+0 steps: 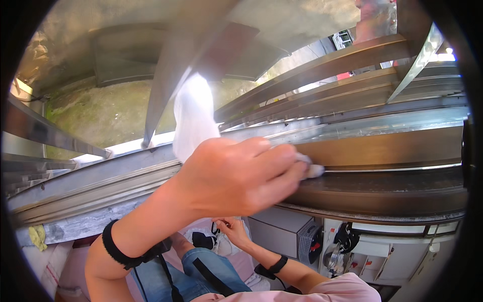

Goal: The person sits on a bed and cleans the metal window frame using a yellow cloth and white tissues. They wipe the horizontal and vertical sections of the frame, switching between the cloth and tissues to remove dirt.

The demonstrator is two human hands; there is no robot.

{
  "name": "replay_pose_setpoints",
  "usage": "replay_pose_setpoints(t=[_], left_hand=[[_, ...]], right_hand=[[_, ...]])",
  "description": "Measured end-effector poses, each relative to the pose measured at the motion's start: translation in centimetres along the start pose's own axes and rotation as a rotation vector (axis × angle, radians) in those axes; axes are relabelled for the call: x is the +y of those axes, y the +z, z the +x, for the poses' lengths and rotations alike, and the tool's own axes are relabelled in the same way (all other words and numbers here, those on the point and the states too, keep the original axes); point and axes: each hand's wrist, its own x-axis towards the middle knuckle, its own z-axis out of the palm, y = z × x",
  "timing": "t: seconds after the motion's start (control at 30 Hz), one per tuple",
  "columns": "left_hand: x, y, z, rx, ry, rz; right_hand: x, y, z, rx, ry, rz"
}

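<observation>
My left hand (241, 173) is shut on a thin white cloth (194, 120). One end of it sticks out past my fingertips against the brown metal window sash (381, 151). The rest trails behind my wrist, over the window track (105, 181). Lower down, beside my legs, my right hand (234, 231) has its fingers bent near a black loop. Whether it grips that loop is too small to tell. White fabric (224, 245) and a black cloth item (203, 240) lie beneath it.
Metal window bars (313, 71) stand outside, in front of a ground area with grass (109, 113). A yellow cloth (37, 237) lies on the sill's left end. Below right are a grey cabinet (279, 234), a checked item (310, 241) and a white shelf unit (364, 262).
</observation>
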Motion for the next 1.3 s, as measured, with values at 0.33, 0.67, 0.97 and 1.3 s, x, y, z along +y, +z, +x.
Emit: replay_pose_setpoints(t=[0.33, 0.67, 0.97, 1.3], left_hand=[[-4.8, 3.3, -16.1, -0.396, -0.182, 0.019], [-8.3, 7.5, -28.1, -0.734, -0.358, 0.069], [-7.8, 6.7, -27.6, -0.640, -0.636, -0.046], [-6.4, 6.7, -25.9, -0.391, -0.687, -0.248]], right_hand=[[2.3, 2.2, 0.5, -0.072, 0.011, 0.034], [5.2, 2.8, 0.6, -0.059, 0.099, 0.077], [6.1, 1.2, 1.0, -0.047, 0.145, 0.049], [5.8, 1.0, 1.7, -0.049, 0.118, 0.023]])
